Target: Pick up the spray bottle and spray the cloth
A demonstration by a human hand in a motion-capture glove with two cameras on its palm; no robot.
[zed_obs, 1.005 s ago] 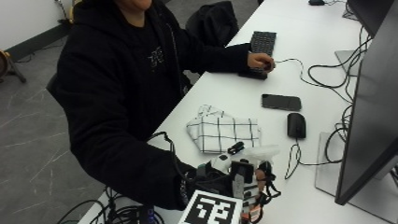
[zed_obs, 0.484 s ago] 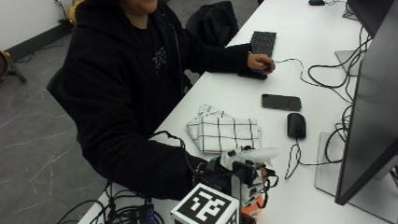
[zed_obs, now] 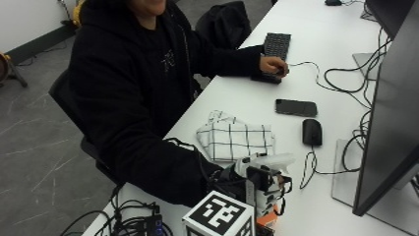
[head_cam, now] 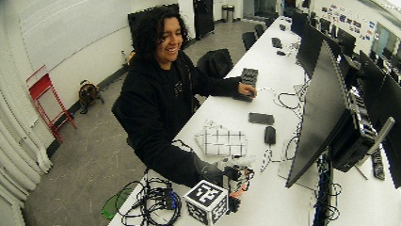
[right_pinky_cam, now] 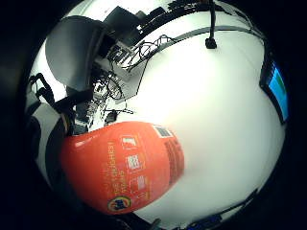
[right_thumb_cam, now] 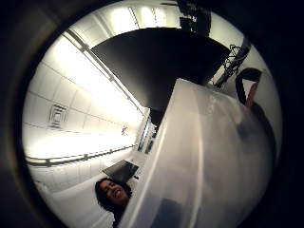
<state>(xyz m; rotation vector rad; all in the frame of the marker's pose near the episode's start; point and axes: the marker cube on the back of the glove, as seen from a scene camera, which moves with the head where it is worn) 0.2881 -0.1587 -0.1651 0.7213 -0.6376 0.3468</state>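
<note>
My gloved right hand grips a spray bottle near the table's front edge. Its white trigger head sticks out above the hand and points toward the monitor side; a bit of the orange body shows below. The orange labelled body fills much of the little finger side palm view, above the white table. The translucent white head fills the thumb side view. The white cloth with a black grid lies crumpled on the table just beyond the hand. In the wide view the hand sits in front of the cloth.
A black mouse and a phone lie beyond the cloth. A large monitor stands at the right with cables beside it. The bare left hand rests by a keyboard. Cables pile at the front corner.
The hand with the bottle has shifted a little up and toward the monitor side. The cloth has not moved.
</note>
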